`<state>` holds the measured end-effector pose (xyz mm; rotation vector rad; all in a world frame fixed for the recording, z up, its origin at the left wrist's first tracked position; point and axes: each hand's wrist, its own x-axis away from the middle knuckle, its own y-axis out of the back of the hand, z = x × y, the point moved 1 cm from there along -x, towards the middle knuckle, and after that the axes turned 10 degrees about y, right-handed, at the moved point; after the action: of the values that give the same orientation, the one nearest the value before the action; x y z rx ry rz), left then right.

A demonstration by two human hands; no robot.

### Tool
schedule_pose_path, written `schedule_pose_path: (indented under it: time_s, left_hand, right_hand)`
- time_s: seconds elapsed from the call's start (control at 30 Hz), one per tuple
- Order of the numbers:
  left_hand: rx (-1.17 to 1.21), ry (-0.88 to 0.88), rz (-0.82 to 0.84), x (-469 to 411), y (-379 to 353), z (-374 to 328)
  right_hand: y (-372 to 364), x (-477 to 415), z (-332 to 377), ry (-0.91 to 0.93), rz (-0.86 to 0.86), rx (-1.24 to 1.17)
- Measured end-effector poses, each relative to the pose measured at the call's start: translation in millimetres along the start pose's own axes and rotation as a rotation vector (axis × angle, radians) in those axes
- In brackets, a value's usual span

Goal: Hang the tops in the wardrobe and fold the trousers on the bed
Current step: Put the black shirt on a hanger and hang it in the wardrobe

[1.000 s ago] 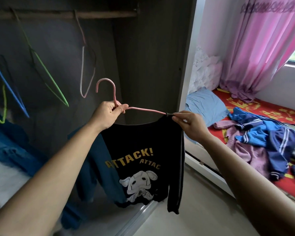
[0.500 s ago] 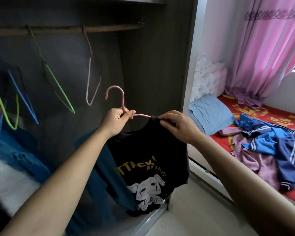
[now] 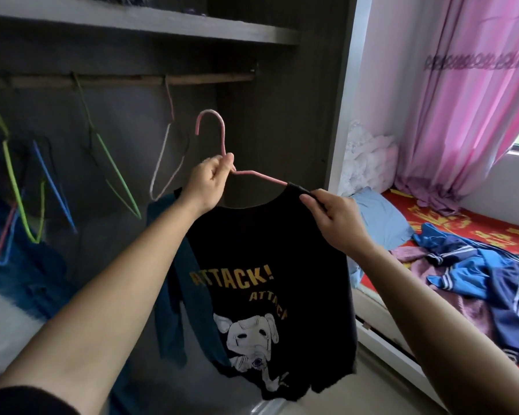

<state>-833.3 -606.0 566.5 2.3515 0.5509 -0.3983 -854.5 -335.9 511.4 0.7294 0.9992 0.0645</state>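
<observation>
Wardrobe (image 3: 282,115): open, dark interior, filling nine to twelve o'clock. Wooden rail (image 3: 132,80) runs across at eleven o'clock, carrying empty wire hangers (image 3: 117,175) in green, blue and pink.

Bed (image 3: 462,223): at three o'clock, red cover. Blue tracksuit garments (image 3: 492,265) lie heaped and unfolded on it, a pale blue pillow (image 3: 381,217) beside them.

Black T-shirt (image 3: 267,265): centre, printed "ATTACK!", draped on one arm of the hanger, below the rail and not yet hung.

Pink hanger (image 3: 222,136): twelve o'clock, hook free and short of the rail.

Left hand (image 3: 210,184): closed on the hanger neck.

Right hand (image 3: 333,217): pinching the shirt's shoulder over the hanger arm.

Risk, judged: the left shoulder looks unseated; if lifted so, the shirt could slide off, and the hook may snag the neighbouring hangers.
</observation>
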Motion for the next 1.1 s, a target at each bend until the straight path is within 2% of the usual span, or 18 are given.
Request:
schedule_pose_path:
  time_s: [0.1, 0.2, 0.4, 0.53, 0.67, 0.8, 0.97, 1.1]
  left_hand:
    - [-0.128, -0.014, -0.058, -17.5, 3.5, 20.0]
    - [-0.242, 0.078, 0.016, -25.4, -6.1, 34.1]
    - [-0.156, 0.111, 0.143, -58.9, -31.1, 35.2]
    - [-0.161, 0.065, 0.126, -101.4, -37.0, 29.5]
    - [-0.172, 0.101, 0.084, -163.0, -46.7, 30.6]
    - [-0.174, 0.129, 0.060, -224.3, -61.4, 27.2]
    - [-0.119, 0.164, 0.146, -286.3, -79.4, 27.9]
    - [-0.103, 0.157, 0.113, -310.7, -95.5, 34.6]
  right_hand:
    - [7.0, -11.8, -2.2, -0.032, -0.079, 0.055]
    - [10.6, -21.6, -4.2, -0.049, -0.123, 0.095]
    - [-9.2, -60.5, -8.1, -0.077, -0.152, 0.204]
    - [-23.4, -94.8, -24.8, -0.082, -0.154, 0.175]
    - [-39.0, -130.9, -53.0, -0.096, -0.181, 0.203]
    - [-53.3, -169.0, -89.7, -0.104, -0.183, 0.095]
    - [-74.6, -210.5, -122.0, -0.176, -0.141, -0.056]
    - [-93.7, -226.6, -139.0, -0.161, -0.159, 0.015]
